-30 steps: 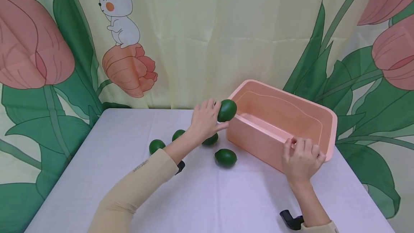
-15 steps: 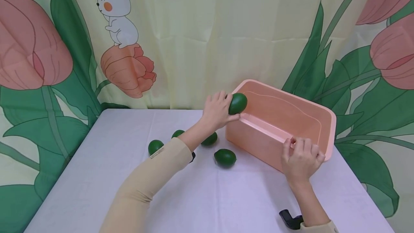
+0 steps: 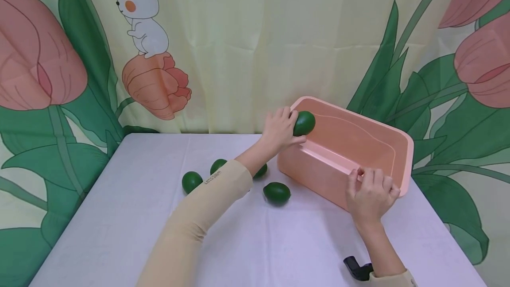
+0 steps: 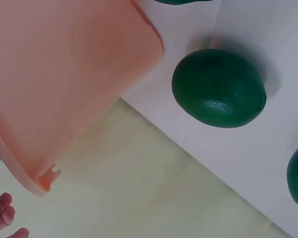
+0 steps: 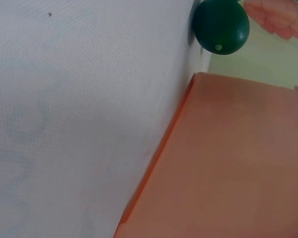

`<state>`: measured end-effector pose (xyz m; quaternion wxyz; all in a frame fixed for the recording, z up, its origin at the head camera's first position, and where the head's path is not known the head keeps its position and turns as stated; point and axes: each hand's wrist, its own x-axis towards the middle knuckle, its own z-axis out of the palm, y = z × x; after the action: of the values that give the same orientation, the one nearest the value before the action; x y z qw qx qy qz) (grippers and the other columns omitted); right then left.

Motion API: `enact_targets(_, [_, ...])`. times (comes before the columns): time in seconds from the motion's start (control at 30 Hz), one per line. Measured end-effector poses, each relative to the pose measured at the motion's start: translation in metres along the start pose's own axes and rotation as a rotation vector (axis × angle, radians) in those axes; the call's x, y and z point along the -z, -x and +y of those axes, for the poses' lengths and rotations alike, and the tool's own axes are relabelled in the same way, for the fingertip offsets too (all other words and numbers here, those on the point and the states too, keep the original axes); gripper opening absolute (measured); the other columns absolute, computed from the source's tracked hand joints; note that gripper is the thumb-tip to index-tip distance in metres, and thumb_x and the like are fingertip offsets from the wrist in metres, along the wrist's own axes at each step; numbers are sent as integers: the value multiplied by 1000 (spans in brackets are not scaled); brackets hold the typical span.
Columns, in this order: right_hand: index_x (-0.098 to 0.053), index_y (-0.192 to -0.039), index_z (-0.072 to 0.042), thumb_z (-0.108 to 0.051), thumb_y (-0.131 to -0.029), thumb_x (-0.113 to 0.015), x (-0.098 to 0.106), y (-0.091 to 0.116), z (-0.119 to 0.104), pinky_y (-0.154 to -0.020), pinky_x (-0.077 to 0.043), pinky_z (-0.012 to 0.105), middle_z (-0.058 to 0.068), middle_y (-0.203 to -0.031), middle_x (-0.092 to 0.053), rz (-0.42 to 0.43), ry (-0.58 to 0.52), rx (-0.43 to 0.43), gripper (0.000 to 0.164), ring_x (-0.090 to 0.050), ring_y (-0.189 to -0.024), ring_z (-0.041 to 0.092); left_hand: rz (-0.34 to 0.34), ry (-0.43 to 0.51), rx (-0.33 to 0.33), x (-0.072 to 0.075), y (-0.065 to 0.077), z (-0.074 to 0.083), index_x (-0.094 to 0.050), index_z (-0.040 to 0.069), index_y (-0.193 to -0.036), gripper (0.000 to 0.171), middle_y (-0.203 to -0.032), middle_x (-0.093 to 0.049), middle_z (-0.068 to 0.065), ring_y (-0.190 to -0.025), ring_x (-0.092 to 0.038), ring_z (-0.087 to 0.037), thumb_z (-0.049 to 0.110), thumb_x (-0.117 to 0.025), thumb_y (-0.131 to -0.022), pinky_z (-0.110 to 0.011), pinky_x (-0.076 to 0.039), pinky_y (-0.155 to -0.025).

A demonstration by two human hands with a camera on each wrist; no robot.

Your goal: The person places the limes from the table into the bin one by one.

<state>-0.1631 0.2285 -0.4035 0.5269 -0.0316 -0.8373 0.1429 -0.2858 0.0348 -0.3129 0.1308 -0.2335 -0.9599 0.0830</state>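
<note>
In the head view my left hand [image 3: 280,129] grips a green lime [image 3: 304,123], fingers over its top and thumb below. That lime hangs just inside the left end of a pink plastic bin [image 3: 311,176], above its floor. With curled fingers, my right hand [image 3: 370,198] holds the bin's near rim toward the right. Only a few left fingertips [image 4: 4,213] and a sliver of the held lime show at the edge of the left wrist view. The right wrist view shows the bin's outer wall [image 5: 228,158], but not the hand.
Left of the bin, several more limes lie on the white-covered table [image 3: 131,216]: one near the front [image 3: 276,193], a far-left one [image 3: 192,182], and others partly behind my left forearm. A printed curtain [image 3: 239,56] hangs behind. A black strap-like piece [image 3: 357,269] sits at my right wrist.
My left hand has carried its lime rightward and slightly up, from beside the bin's left corner to over its inside. The right hand and bin have stayed put.
</note>
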Motion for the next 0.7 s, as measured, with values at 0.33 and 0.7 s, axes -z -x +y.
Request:
enact_targets(0.33, [-55,-82,6,-32,-90,-40,0,0,1,-71,-24,55,22,-80,-51,9,-6,0,41,-41,-79,41,-39,18,3,2,-16,14,-31,20,-136,76,-127,-38,0,-113,-37,-15,73,-33,-81,-32,-37,-84])
enact_targets(0.7, [-56,-83,6,-32,-90,-40,0,0,1,-72,-24,55,23,-80,-51,6,-6,-4,42,-42,-79,41,-81,84,49,-6,-27,21,-31,21,-136,76,-130,-38,1,-114,-37,-15,73,-35,-80,-33,-36,-87])
